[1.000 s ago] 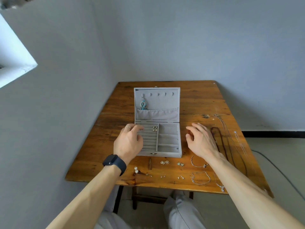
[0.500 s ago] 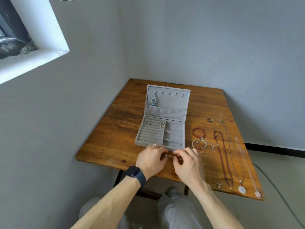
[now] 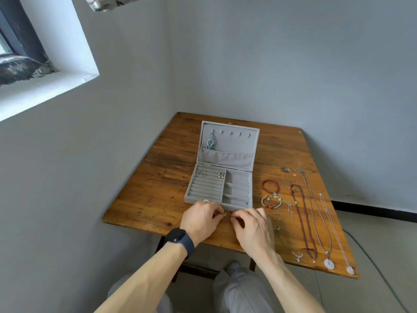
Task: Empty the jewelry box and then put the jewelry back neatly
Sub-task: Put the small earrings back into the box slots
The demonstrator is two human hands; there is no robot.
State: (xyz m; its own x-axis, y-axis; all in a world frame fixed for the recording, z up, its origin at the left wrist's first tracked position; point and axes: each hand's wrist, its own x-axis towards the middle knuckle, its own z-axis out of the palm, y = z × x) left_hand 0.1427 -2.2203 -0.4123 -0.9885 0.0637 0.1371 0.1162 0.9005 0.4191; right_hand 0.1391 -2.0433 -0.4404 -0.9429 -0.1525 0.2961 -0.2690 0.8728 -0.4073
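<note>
A grey jewelry box (image 3: 237, 195) lies open on the wooden table (image 3: 158, 188), its lid upright. A blue pendant (image 3: 211, 143) hangs on a hook in the lid. Two pairs of earrings (image 3: 220, 175) sit in the ring rolls at the back. Just in front of the box, my left hand (image 3: 200, 219) pinches a small earring (image 3: 225, 214). My right hand (image 3: 251, 227) is beside it, fingers curled on something small that stays hidden.
Right of the box lie a red bead bracelet (image 3: 269, 187), a green bangle (image 3: 271, 201), thin chains and several long necklaces (image 3: 303, 220) with pendants near the table's front edge. A tiny stud (image 3: 225, 233) lies between my wrists. Walls stand close behind and on the left.
Both hands left the box and came together at the table's front edge, picking up small earrings. The view shifted left and up. A pair of earrings now sits at the ring rolls' back left.
</note>
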